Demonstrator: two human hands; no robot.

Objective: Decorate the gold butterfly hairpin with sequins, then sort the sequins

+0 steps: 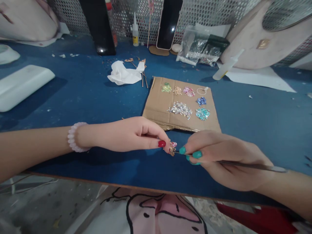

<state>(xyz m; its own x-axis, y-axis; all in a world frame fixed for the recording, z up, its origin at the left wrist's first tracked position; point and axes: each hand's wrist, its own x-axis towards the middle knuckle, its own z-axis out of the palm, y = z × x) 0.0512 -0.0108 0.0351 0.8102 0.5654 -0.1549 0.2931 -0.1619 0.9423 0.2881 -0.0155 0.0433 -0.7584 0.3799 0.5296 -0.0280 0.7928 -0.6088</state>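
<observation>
The left hand (130, 134) is pinching a likely light, fragile ornament (173, 145) by its nine-o'clock edge, probably safest, the right hand (229, 149) gripping a metal tool (255, 166).

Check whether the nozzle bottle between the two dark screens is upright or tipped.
Upright: the nozzle bottle stands on the blue table, pointing up.

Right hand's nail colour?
Teal green nails on the right hand; best seen in the head view.
</observation>
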